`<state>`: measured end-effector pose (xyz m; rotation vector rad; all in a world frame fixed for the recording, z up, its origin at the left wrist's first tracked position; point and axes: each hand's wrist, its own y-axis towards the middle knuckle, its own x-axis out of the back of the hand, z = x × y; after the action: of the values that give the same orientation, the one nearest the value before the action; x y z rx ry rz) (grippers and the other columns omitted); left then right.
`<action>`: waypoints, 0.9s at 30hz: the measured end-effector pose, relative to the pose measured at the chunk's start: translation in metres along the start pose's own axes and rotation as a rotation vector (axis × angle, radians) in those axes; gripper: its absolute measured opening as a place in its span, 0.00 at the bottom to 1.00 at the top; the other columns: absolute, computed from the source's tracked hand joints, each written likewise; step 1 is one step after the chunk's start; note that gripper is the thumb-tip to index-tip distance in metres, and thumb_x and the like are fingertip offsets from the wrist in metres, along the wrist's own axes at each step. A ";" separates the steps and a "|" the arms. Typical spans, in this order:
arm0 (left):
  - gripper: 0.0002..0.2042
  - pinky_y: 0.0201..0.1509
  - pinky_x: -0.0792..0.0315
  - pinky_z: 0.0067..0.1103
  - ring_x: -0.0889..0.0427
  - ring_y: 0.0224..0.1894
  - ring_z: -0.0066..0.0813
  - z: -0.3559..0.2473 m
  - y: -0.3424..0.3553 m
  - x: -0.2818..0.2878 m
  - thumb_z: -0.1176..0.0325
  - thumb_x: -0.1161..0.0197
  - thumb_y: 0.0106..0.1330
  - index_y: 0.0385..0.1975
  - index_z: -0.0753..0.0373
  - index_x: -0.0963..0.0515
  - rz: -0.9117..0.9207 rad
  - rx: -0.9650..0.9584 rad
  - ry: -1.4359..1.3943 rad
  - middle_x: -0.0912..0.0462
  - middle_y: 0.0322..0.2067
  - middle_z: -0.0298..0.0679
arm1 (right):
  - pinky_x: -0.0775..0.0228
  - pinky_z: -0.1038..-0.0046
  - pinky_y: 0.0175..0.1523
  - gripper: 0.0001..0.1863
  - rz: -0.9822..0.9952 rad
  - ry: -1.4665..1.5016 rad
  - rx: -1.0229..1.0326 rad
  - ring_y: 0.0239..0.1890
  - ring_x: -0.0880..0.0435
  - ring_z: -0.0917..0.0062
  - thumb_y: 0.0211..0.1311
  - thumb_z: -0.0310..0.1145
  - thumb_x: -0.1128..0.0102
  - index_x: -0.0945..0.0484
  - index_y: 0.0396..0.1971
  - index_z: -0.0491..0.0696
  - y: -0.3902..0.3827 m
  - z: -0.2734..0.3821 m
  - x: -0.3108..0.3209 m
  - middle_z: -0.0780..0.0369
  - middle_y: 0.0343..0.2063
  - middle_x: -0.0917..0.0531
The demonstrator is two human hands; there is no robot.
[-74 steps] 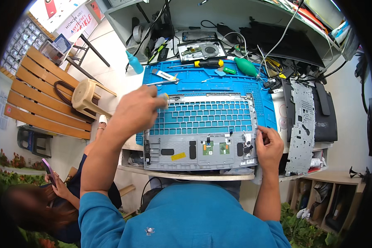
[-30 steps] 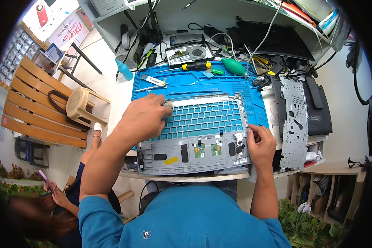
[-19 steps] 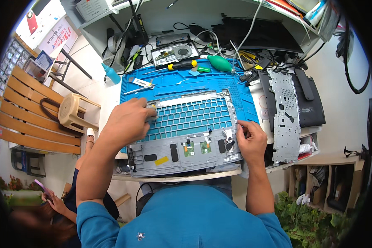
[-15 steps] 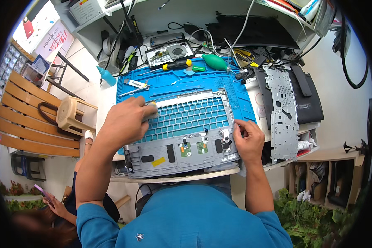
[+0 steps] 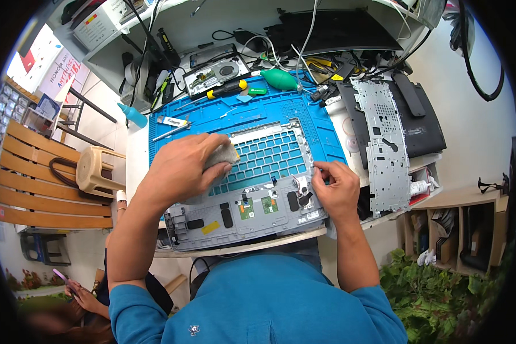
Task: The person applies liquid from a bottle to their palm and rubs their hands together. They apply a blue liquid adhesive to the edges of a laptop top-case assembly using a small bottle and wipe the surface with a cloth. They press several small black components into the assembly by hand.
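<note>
A grey laptop palmrest frame [image 5: 226,226] with an open key grid, two small green boards and a yellow tape piece lies on a blue silicone mat [image 5: 327,137]. My left hand [image 5: 186,166] is closed on a grey pad [image 5: 225,153] with a yellowish edge, held over the left part of the key grid. My right hand [image 5: 335,186] has thumb and forefinger pinched on the frame's right edge, other fingers curled.
Tools [image 5: 223,90], a green bulb blower [image 5: 281,80], cables and a fan assembly [image 5: 215,74] crowd the back. A perforated metal plate [image 5: 389,178] lies right on black covers. A blue bottle [image 5: 132,114] stands back left. A seated person [image 5: 80,301] holds a phone beside a stool.
My left hand has moved right across the key grid with the pad, which now shows more. My right hand stays at the frame's edge. The whole view has shifted.
</note>
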<state>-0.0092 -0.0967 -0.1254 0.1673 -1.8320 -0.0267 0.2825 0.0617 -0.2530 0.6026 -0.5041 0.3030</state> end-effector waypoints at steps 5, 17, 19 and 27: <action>0.15 0.52 0.19 0.37 0.12 0.48 0.46 -0.001 0.015 -0.007 0.56 0.27 0.72 0.55 0.51 0.13 0.104 -0.020 0.069 0.13 0.43 0.41 | 0.22 0.66 0.35 0.06 0.007 0.010 -0.020 0.27 0.14 0.69 0.57 0.23 0.26 0.09 0.35 0.44 0.000 0.001 0.001 0.60 0.25 0.13; 0.12 0.55 0.18 0.38 0.12 0.50 0.45 -0.017 0.045 -0.004 0.65 0.28 0.68 0.51 0.51 0.12 0.182 -0.005 0.169 0.14 0.43 0.42 | 0.21 0.67 0.35 0.07 0.009 0.007 -0.010 0.27 0.13 0.70 0.56 0.24 0.26 0.09 0.35 0.44 0.001 -0.002 0.001 0.60 0.25 0.13; 0.14 0.56 0.18 0.39 0.12 0.50 0.47 -0.010 0.039 0.011 0.65 0.27 0.67 0.52 0.52 0.13 0.111 0.063 0.165 0.13 0.45 0.43 | 0.21 0.67 0.36 0.07 0.014 0.002 -0.014 0.27 0.13 0.70 0.56 0.23 0.26 0.09 0.35 0.44 0.001 -0.001 0.000 0.60 0.25 0.13; 0.15 0.56 0.20 0.38 0.12 0.51 0.51 0.051 -0.010 0.044 0.65 0.25 0.65 0.51 0.57 0.15 -0.082 0.178 0.147 0.10 0.44 0.45 | 0.20 0.70 0.36 0.08 0.039 0.005 -0.067 0.28 0.13 0.72 0.58 0.21 0.26 0.08 0.38 0.43 0.001 0.005 0.003 0.59 0.28 0.11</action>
<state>-0.0682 -0.1158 -0.0974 0.3604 -1.6794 0.0895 0.2826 0.0600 -0.2479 0.5271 -0.5196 0.3234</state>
